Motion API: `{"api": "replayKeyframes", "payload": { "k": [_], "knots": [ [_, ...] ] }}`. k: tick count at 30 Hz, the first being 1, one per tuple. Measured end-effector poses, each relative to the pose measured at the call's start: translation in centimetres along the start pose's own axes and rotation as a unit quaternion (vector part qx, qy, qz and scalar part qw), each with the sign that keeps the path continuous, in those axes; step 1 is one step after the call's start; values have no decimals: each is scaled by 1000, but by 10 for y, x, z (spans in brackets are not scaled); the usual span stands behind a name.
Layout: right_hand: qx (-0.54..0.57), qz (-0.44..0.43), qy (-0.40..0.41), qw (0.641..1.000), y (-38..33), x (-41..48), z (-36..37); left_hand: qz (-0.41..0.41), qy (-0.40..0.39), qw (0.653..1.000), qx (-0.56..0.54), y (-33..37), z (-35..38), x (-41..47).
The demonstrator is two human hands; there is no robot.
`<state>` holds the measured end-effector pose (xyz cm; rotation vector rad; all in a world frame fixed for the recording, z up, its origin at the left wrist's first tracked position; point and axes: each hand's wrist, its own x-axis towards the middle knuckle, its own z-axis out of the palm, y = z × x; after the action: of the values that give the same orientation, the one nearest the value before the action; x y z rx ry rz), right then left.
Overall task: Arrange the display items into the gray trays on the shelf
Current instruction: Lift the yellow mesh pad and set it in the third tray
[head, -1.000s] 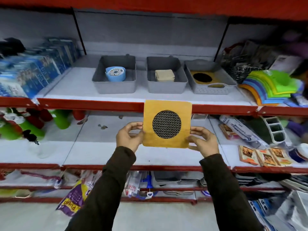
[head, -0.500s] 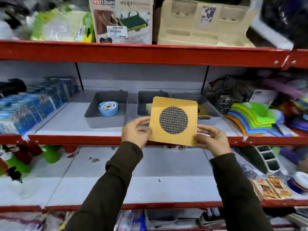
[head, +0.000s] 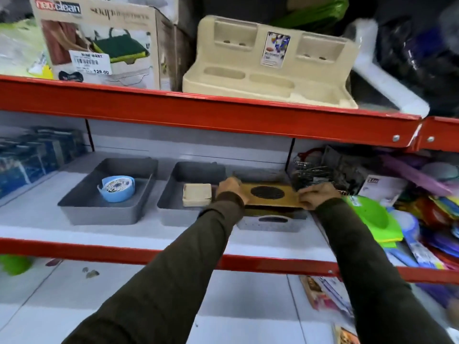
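Note:
Three gray trays stand side by side on the white shelf. The left tray (head: 82, 207) holds a round blue item (head: 116, 188). A beige block (head: 197, 194) lies in the middle tray (head: 171, 207). Over the right tray (head: 270, 223) I hold a yellow square card with a dark mesh circle (head: 268, 194), lying nearly flat just above the rim. My left hand (head: 229, 189) grips its left edge and my right hand (head: 315, 196) grips its right edge. What lies inside the right tray is hidden by the card.
A red shelf beam (head: 198, 115) hangs low above the trays, carrying a beige plastic organizer (head: 268, 68) and a cardboard box (head: 96, 43). Wire items (head: 310, 172) and stacked green mats (head: 370, 217) crowd the right of the trays. Blue packages (head: 32, 157) fill the left.
Both hands carried the yellow card from in front of the shelf edge forward and down, tilting it from upright to nearly flat over the right tray. The view rose.

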<state>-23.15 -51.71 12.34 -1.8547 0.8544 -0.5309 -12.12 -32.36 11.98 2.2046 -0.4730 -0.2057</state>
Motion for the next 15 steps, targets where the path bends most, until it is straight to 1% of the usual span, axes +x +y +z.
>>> {"api": "replayKeyframes", "payload": {
  "k": [3, 6, 11, 15],
  "knots": [
    [-48, 6, 20, 999, 4, 18, 6, 0, 9, 1000, 26, 1, 12, 11],
    [-105, -20, 27, 994, 6, 23, 13, 4, 9, 998, 59, 1, 18, 16],
    [-237, -57, 18, 970, 2, 22, 22, 18, 19, 996, 84, 0, 23, 19],
    [-273, -76, 13, 959, -2, 13, 32, 42, 10, 994, 99, -2, 30, 15]
  ]
}}
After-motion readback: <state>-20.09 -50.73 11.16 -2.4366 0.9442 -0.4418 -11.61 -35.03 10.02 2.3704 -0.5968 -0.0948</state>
